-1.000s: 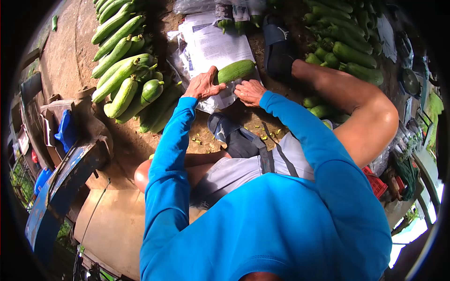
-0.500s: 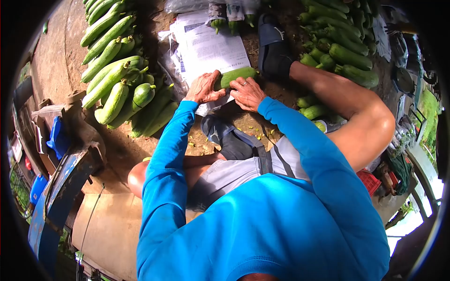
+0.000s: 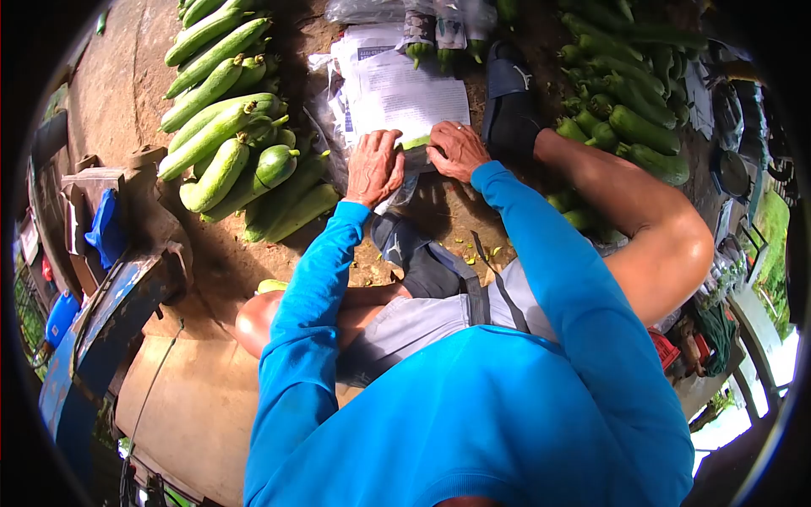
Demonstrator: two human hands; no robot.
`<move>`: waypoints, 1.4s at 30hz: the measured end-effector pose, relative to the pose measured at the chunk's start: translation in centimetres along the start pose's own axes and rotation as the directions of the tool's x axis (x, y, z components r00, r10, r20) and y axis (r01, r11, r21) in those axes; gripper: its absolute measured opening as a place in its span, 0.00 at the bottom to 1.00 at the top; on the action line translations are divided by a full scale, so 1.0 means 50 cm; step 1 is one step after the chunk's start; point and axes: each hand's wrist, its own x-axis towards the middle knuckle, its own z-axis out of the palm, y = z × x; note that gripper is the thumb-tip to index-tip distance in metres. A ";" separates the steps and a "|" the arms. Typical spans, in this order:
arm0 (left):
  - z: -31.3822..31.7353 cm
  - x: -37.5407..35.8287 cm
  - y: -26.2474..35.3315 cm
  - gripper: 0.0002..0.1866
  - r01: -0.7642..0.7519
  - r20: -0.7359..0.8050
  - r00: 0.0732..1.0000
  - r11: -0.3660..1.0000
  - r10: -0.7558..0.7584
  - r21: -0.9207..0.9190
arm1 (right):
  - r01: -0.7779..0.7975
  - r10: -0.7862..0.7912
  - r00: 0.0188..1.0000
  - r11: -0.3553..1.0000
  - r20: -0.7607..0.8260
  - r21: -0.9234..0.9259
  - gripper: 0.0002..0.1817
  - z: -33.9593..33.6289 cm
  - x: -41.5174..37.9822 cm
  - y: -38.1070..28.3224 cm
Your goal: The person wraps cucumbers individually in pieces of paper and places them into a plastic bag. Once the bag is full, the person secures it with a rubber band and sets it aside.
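A long green gourd lies across the near edge of a printed paper sheet, only a narrow strip of it showing between my hands. My left hand is closed over its left part, fingers pointing forward onto the paper. Over the right end my right hand curls, thumb toward the middle, covering that end. Clear plastic sticks out below the sheet, close to my left hand.
Heaped gourds lie on the left floor; another pile of gourds sits at the right. Paper-wrapped gourds are beyond the sheet. My sandalled feet flank the work spot. A worn blue metal frame stands at left.
The gourd has gone from mostly exposed to a thin visible strip. My hands have shifted from gripping it with bent fingers to lying over it, the left hand's fingers now pointing forward.
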 end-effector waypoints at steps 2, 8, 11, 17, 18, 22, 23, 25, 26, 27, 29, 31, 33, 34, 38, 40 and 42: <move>-0.006 -0.016 0.036 0.29 -0.114 0.108 0.988 0.992 0.109 0.045 | -0.070 0.067 0.997 0.991 0.031 0.111 0.11 0.002 0.037 0.026; 0.069 -0.013 0.057 0.47 -0.070 0.155 0.988 0.953 0.025 0.296 | -0.381 0.352 0.904 0.921 0.243 0.084 0.16 -0.005 0.086 0.058; 0.066 0.007 0.062 0.48 -0.024 0.129 0.991 0.943 -0.021 0.331 | -0.460 0.444 0.861 0.888 0.249 0.008 0.20 0.005 0.074 0.068; 0.135 0.082 -0.007 0.29 -0.160 0.076 0.987 0.790 0.143 0.591 | -0.076 0.026 0.980 0.965 -0.199 -0.249 0.12 -0.046 0.078 0.002; 0.133 0.113 -0.007 0.24 -0.144 0.068 0.989 0.814 0.128 0.562 | -0.063 0.027 0.988 0.970 -0.155 -0.235 0.12 -0.035 0.072 0.001; 0.096 0.190 -0.015 0.27 -0.093 0.346 0.937 0.926 -0.043 0.367 | -0.052 0.020 0.994 0.951 -0.108 -0.303 0.28 -0.018 0.049 0.002; 0.109 0.189 -0.019 0.27 -0.095 0.348 0.937 0.925 -0.042 0.367 | -0.055 0.047 0.998 0.935 -0.031 -0.351 0.33 -0.020 0.043 -0.003; 0.132 0.187 -0.030 0.27 -0.004 0.465 0.865 0.925 -0.187 0.380 | -0.057 0.078 0.996 0.917 0.036 -0.394 0.38 -0.026 0.053 0.001; 0.126 0.174 -0.034 0.27 0.000 0.433 0.886 0.936 -0.163 0.351 | -0.023 0.067 0.993 0.910 0.093 -0.413 0.41 -0.028 0.058 0.012; 0.109 0.159 -0.027 0.27 0.000 0.441 0.882 0.935 -0.167 0.356 | 0.011 0.059 0.987 0.905 0.151 -0.426 0.44 -0.019 0.060 0.027; 0.064 0.134 -0.005 0.27 -0.012 0.255 0.966 0.977 -0.044 0.214 | -0.012 0.047 0.995 0.926 0.083 -0.376 0.45 0.000 0.082 0.051; 0.027 0.095 0.022 0.29 -0.048 0.106 0.994 0.994 0.038 0.100 | -0.014 0.074 0.986 0.928 0.147 -0.373 0.46 -0.016 0.111 0.053; 0.021 0.060 0.035 0.30 0.047 -0.045 0.998 0.999 -0.046 0.015 | -0.014 0.066 0.989 0.934 0.134 -0.356 0.46 -0.036 0.147 0.045; 0.020 0.050 0.041 0.30 0.044 -0.028 0.999 0.999 -0.044 0.016 | -0.054 0.145 0.967 0.920 0.209 -0.389 0.46 -0.048 0.171 0.040; 0.018 0.032 0.052 0.33 0.054 0.016 0.998 0.998 -0.055 0.029 | 0.007 0.176 0.908 0.902 0.381 -0.432 0.44 -0.062 0.209 0.041; 0.010 0.025 0.053 0.37 0.043 0.020 0.999 0.996 -0.045 0.075 | -0.035 0.240 0.802 0.933 0.546 -0.358 0.39 -0.080 0.221 0.038; -0.015 0.017 0.063 0.39 0.053 0.022 0.998 0.995 -0.055 0.082 | -0.167 0.304 0.631 0.952 0.714 -0.257 0.37 -0.079 0.229 0.047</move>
